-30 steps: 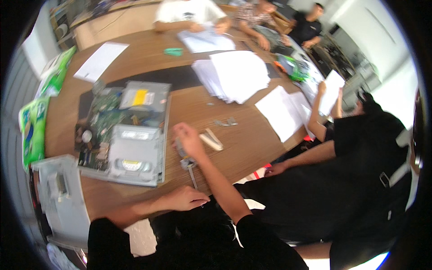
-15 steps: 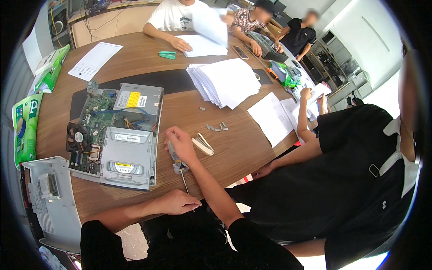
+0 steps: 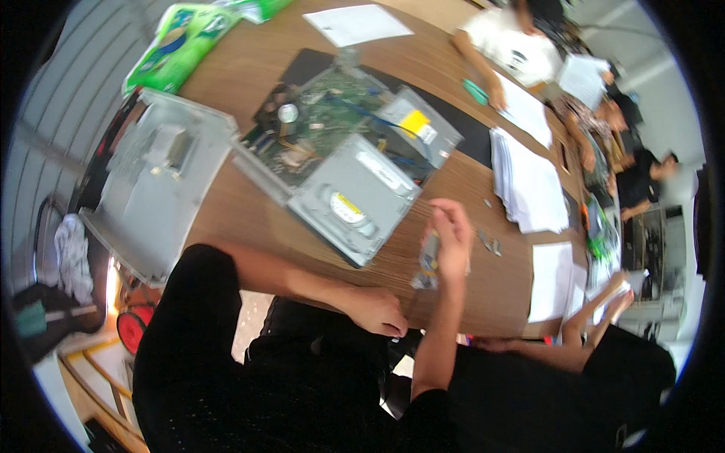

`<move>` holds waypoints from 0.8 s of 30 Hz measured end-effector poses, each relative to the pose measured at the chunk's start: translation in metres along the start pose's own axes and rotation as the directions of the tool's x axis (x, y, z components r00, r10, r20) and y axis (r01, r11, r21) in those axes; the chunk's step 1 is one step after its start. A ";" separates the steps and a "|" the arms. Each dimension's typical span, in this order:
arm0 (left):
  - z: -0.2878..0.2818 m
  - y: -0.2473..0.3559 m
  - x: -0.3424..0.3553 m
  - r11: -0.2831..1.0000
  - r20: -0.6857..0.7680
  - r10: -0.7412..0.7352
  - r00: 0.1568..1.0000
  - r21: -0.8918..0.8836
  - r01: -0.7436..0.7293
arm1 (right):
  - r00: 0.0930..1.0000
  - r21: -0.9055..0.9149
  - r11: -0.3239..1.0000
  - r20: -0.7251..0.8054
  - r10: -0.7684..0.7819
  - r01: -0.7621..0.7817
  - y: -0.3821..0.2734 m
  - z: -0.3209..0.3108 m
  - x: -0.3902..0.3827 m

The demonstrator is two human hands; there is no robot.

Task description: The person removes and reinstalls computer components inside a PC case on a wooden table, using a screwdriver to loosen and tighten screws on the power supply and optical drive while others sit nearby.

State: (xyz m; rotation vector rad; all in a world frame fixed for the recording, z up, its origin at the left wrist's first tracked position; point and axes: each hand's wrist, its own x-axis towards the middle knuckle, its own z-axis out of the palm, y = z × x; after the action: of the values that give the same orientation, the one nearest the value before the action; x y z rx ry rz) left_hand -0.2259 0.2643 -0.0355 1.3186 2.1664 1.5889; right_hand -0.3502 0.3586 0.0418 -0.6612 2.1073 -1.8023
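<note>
Fingers of the right hand [image 3: 453, 240] grip a screwdriver [image 3: 427, 261] beside the open computer case [image 3: 343, 162] holding a circuit board [image 3: 313, 124].

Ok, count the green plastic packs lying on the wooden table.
2: one large green pack at the table's far left edge, and a second green pack just beyond it, cut off by the picture's top rim. More may lie out of view.

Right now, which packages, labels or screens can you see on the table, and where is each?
Green plastic package: far left corner of the table, flat, green with white and blue print.
Yellow label: on a grey box inside the open computer case, small rectangle.
White strip label: on the grey drive's lid, long and narrow.
Yellow-and-white sticker: nearer end of that lid.
No screens visible.
</note>
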 end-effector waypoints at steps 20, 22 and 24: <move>0.006 0.005 -0.002 0.997 -0.044 0.052 0.998 0.055 -0.050 | 0.923 0.437 0.813 0.175 0.343 -0.385 0.004 -0.008 -0.027; 0.005 0.001 -0.003 0.997 -0.026 0.056 0.998 0.050 -0.055 | 0.900 0.517 0.745 0.141 0.413 -0.423 0.020 -0.007 -0.028; 0.006 -0.001 -0.002 0.997 -0.008 0.057 0.998 0.044 -0.057 | 0.899 0.544 0.727 0.138 0.415 -0.419 0.028 -0.005 -0.025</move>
State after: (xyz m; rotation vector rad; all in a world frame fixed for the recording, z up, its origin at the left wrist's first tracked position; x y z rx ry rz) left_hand -0.2219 0.2671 -0.0398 1.4005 2.2002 1.5792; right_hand -0.3360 0.3790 0.0134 -0.0221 1.4201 -1.9804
